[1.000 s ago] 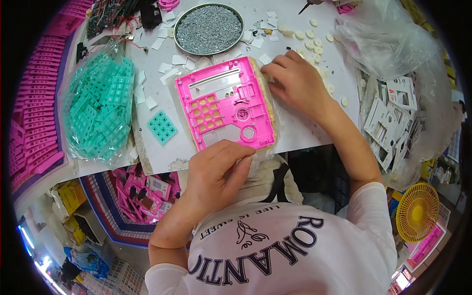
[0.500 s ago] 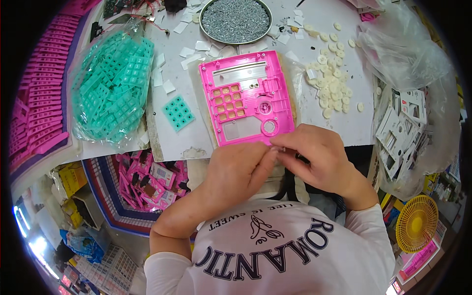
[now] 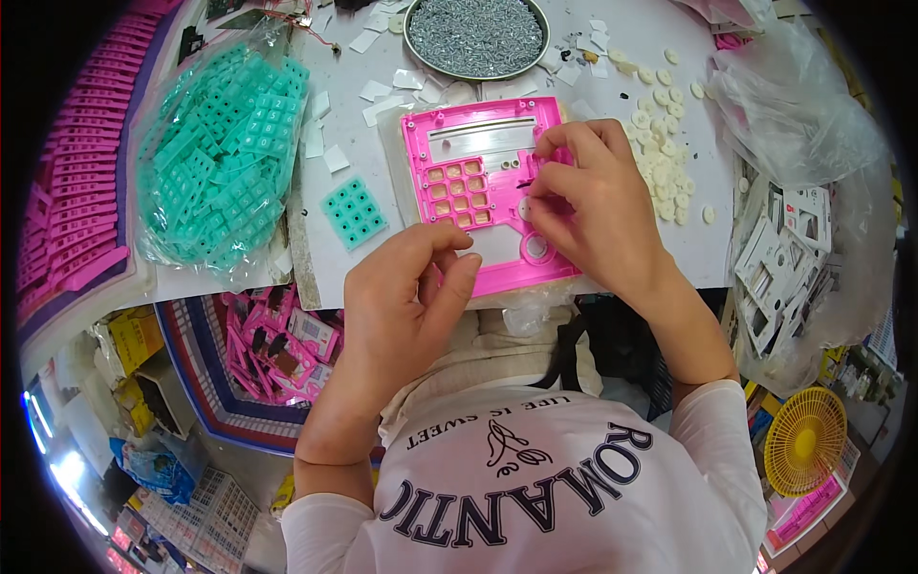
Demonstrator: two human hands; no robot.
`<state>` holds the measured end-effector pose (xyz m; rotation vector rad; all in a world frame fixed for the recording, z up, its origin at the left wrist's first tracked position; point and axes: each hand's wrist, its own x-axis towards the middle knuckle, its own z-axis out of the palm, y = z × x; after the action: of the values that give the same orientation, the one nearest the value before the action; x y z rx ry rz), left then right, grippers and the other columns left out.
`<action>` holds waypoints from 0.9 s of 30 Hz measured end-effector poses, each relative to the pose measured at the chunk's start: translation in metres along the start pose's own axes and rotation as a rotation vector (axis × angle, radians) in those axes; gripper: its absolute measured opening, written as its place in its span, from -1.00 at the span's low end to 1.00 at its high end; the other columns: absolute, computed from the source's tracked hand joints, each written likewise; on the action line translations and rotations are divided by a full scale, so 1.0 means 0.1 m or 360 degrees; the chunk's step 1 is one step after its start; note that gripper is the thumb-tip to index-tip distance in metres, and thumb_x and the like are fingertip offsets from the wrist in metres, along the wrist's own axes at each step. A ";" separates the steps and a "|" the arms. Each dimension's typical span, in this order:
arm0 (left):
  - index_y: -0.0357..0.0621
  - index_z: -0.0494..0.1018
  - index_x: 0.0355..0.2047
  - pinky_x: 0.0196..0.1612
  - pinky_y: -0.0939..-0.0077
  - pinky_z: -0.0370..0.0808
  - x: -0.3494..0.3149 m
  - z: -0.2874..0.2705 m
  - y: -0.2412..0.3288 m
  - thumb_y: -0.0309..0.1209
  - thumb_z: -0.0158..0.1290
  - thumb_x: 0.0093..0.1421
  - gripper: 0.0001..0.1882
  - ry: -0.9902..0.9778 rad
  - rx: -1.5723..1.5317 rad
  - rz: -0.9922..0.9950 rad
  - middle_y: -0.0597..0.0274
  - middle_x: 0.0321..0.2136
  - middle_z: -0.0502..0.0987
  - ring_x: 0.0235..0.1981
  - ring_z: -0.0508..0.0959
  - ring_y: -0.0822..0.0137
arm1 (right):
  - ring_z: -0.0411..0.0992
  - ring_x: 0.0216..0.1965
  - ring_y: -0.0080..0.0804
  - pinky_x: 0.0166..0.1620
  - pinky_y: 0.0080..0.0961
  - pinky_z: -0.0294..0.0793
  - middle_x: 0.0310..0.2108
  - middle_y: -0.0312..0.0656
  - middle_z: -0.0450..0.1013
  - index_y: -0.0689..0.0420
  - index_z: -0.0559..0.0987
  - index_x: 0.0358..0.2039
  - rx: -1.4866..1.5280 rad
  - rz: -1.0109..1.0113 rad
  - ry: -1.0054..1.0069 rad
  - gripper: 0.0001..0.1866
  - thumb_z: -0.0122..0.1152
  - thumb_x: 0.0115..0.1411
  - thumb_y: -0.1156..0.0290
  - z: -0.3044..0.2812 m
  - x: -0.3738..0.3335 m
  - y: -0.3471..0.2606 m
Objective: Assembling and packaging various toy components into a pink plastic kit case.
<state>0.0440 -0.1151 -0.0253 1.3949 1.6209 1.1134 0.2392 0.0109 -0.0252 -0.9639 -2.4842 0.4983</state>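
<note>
right hand (image 3: pixel 598 206): lies on the right half of the pink calculator housing (image 3: pixel 478 182), fingers bent, grip pinched at the fingertips (image 3: pixel 547 163) against the plastic near the small slots; whatever is pinched is too small to tell
left hand (image 3: pixel 406 301): at the near edge of the housing, fingers curled toward the thumb, grip half clenched; I cannot tell whether it grasps anything
pink calculator housing: lies flat, inner side up, on the white worktop (image 3: pixel 363 253) right in front of the person, with a long display window at its far end, a grid of square key holes on the left and a round hole near the right hand
teal keypad (image 3: pixel 353 211): single rubber mat, just left of the housing, not touching it
bag of teal keypads (image 3: pixel 222 158): clear plastic, full, further left on the worktop
white round discs (image 3: pixel 669 172): scattered beside the right hand, on the right of the housing
metal bowl of screws (image 3: pixel 475 35): at the far edge, beyond the housing
white paper scraps (image 3: pixel 382 96): strewn between bowl and housing
pink parts (image 3: pixel 72 206): stacked in rows at far left
clear bags (image 3: pixel 803 105): crumpled at far right, white printed cards (image 3: pixel 784 253) below them
crate of pink parts (image 3: pixel 277 344): below the worktop edge, left of the person's lap
yellow fan (image 3: pixel 803 440): on the floor, lower right
</note>
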 end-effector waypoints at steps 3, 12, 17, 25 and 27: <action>-0.20 0.58 -0.23 -0.54 0.57 0.33 0.01 -0.02 0.01 -0.51 0.26 0.19 -0.86 0.0001 0.0036 0.0037 0.27 -0.53 0.52 -0.66 0.34 0.48 | 0.38 -0.10 -0.06 -0.12 -0.25 0.49 -0.20 -0.18 0.49 0.17 0.62 -0.48 -0.0114 -0.0009 -0.0031 -0.85 0.40 -0.13 0.53 0.01 0.05 -0.02; -0.23 0.60 -0.31 -0.51 0.64 0.32 0.88 -0.18 0.22 -0.46 0.23 0.24 -0.91 0.0008 0.0467 0.0570 0.35 -0.57 0.54 -0.59 0.39 0.60 | 0.34 -0.10 -0.09 -0.12 -0.13 0.37 -0.21 -0.18 0.45 0.16 0.63 -0.45 -0.0268 0.0070 -0.0053 -0.84 0.37 -0.09 0.43 0.07 0.01 -0.03; -0.22 0.63 -0.42 -0.22 0.03 0.58 1.89 -0.10 0.21 -0.31 0.12 0.17 -0.78 -0.0036 0.0967 0.0510 -0.13 -0.37 0.66 -0.31 0.66 -0.11 | 0.33 -0.09 -0.08 -0.11 -0.13 0.34 -0.21 -0.18 0.45 0.18 0.63 -0.40 -0.0359 0.0108 -0.0052 -0.80 0.36 -0.07 0.41 0.10 0.03 -0.09; -0.21 0.64 -0.41 -0.20 0.00 0.58 2.40 0.09 -0.27 -0.27 0.13 0.15 -0.76 -0.0306 0.1619 0.0382 -0.17 -0.40 0.64 -0.33 0.65 -0.15 | 0.37 -0.08 -0.06 -0.03 -0.16 0.40 -0.17 -0.12 0.48 0.16 0.60 -0.33 0.0084 0.0023 0.0231 -0.78 0.41 -0.02 0.43 -0.13 -0.08 0.07; -0.21 0.64 -0.42 -0.21 -0.01 0.58 2.34 0.04 -0.29 -0.25 0.12 0.17 -0.74 -0.0286 0.1530 0.0438 -0.17 -0.41 0.64 -0.34 0.65 -0.15 | 0.41 -0.08 -0.05 0.01 -0.22 0.42 -0.16 -0.09 0.49 0.16 0.61 -0.30 0.0228 0.0007 0.0419 -0.77 0.43 0.02 0.43 -0.36 -0.08 0.25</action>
<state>-0.0010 0.1150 -0.0493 2.2889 1.9523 0.2671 0.2769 0.0292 -0.0087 -0.9151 -2.1820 0.5078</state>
